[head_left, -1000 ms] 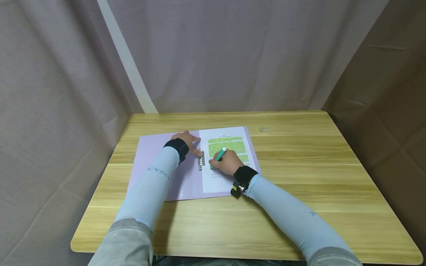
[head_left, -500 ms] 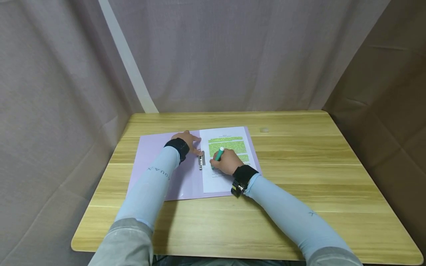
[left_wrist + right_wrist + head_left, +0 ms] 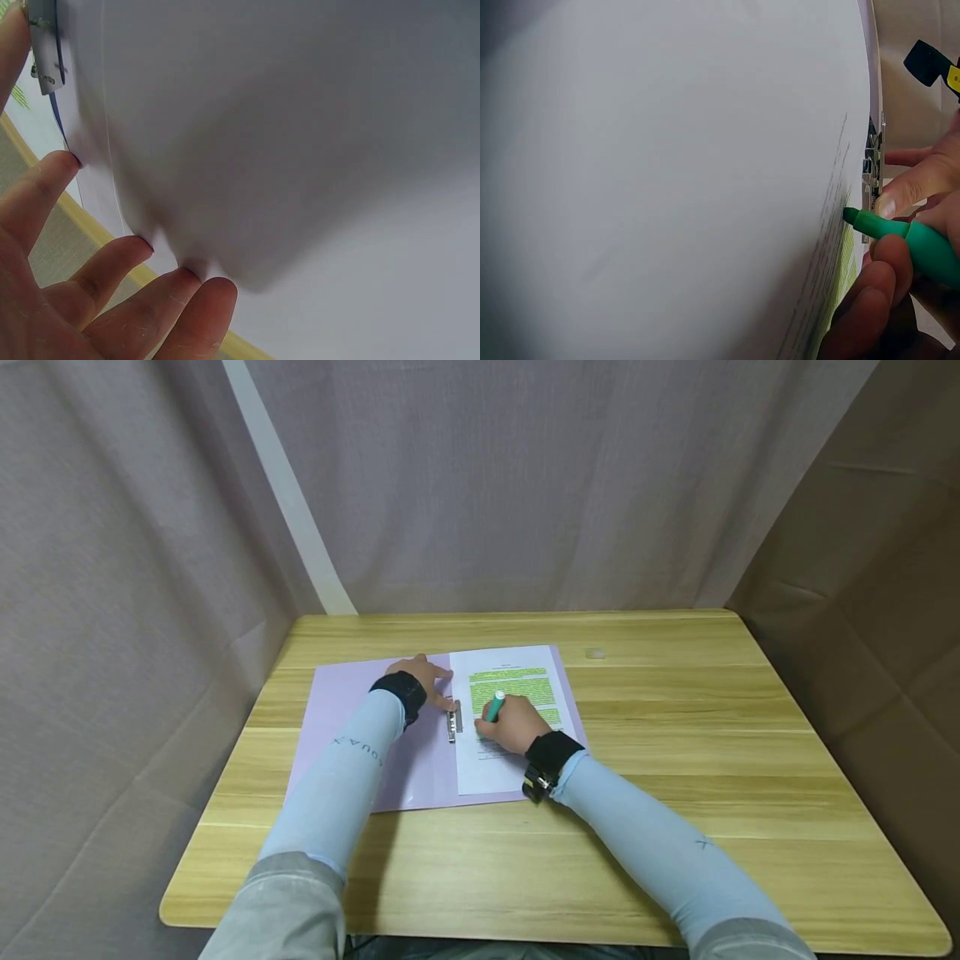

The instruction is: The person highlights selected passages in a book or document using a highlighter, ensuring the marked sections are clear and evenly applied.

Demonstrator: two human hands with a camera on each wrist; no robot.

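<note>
Wooden table walled by grey curtains; right hand grips highlighter, left hand flat on folder

Soft even indoor light, faint shadows under the arms, sharp head view, both wrist views blurred close-up

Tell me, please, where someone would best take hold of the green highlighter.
Probably the mid barrel of the green highlighter, from the right and above: its tip rests on the printed sheet, its rear end tilts up and away, and the right hand grips it so.
</note>
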